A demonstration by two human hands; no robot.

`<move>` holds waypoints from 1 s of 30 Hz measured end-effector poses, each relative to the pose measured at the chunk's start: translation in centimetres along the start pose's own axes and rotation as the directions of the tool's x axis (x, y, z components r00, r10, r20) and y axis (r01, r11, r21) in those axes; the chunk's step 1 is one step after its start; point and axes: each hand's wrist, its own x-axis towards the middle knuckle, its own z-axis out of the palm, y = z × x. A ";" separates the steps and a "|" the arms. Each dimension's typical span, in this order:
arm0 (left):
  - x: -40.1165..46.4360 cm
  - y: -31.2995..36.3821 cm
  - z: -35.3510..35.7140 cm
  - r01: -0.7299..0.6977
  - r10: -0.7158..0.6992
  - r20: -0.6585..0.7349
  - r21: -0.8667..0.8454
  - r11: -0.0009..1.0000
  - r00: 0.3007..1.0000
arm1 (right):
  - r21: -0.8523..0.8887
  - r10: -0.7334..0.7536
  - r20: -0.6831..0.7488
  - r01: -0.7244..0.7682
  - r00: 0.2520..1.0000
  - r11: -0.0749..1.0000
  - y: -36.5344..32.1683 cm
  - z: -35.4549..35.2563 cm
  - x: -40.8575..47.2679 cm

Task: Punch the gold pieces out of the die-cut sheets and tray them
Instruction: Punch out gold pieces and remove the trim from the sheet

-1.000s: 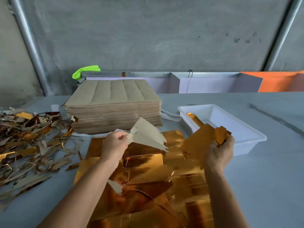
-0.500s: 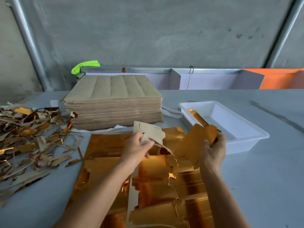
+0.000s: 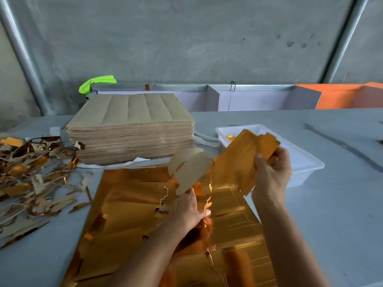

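— Right hand (image 3: 270, 175), what's it doing?
— Curled round a gold piece (image 3: 238, 160), thumb on the near face and fingers behind, lifting it at about two o'clock from the middle of the table, in front of the white tray's (image 3: 308, 162) near wall.
— And the left hand (image 3: 186, 210)?
— Near the centre, fingers closed on a torn strip (image 3: 189, 170) showing its dull brown back; the strip curls up toward twelve o'clock. It is blurred, so the exact pinch can't be made out.
— Where is the gold sheet (image 3: 132, 206)?
— Flat on the grey table (image 3: 331, 214) from the centre to six o'clock, foil side up, partly torn open beneath the left hand.
— Anything in the tray?
— One small gold bit (image 3: 230, 138) at its far left corner.
— The rest?
— A tall stack of brown sheets (image 3: 132, 129) at eleven o'clock, and a heap of scrap trimmings (image 3: 31, 177) at nine o'clock.
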 end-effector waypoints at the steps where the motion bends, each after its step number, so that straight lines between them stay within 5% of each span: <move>1: 0.0 0.1 -0.2 0.008 -0.009 0.019 0.008 1.000 1.000 | 0.015 -0.019 -0.038 0.020 0.999 1.000 -0.6 -0.2 0.5; 7: 0.8 -1.7 -2.4 0.138 -0.153 -0.016 -0.350 0.927 0.988 | -0.159 -0.081 -0.090 0.066 0.993 0.985 -1.0 -1.4 2.1; 10: 0.6 -2.0 -3.9 0.270 -0.229 0.161 -0.751 0.602 0.960 | -0.140 0.009 -0.088 -0.021 0.996 0.990 0.1 -1.1 1.4; 12: 0.0 -1.9 -4.8 0.219 -0.064 0.210 -0.919 0.327 0.976 | -0.139 0.046 -0.073 -0.056 0.996 0.989 0.8 -0.6 0.7; 13: -0.2 -1.8 -5.0 0.178 0.043 0.197 -0.945 0.273 0.979 | -0.140 0.060 -0.069 -0.069 0.996 0.988 1.0 -0.2 0.4; 15: -0.7 -1.2 -5.2 0.135 0.186 0.212 -0.925 0.356 0.959 | -0.135 0.079 -0.057 -0.086 0.995 0.987 1.3 0.5 0.1; 17: -1.0 -0.2 -5.1 0.133 0.164 0.245 -0.855 0.501 0.956 | -0.104 0.104 -0.038 -0.107 0.994 0.989 1.2 1.1 -0.1; 22: -0.4 0.2 -4.9 0.131 0.016 0.158 -0.865 0.484 0.987 | -0.071 0.232 0.056 -0.228 0.971 0.971 1.1 1.8 -0.5; 27: 0.0 -2.4 -5.6 0.081 -0.116 -0.051 -0.447 0.891 0.992 | -0.268 -0.057 -0.249 -0.012 0.967 0.963 -0.5 -1.6 2.4; 30: -0.1 -2.7 -6.8 -0.024 -0.017 -0.107 -0.372 0.928 0.994 | -0.452 -0.211 -0.095 0.147 0.973 0.880 -1.1 -1.7 2.2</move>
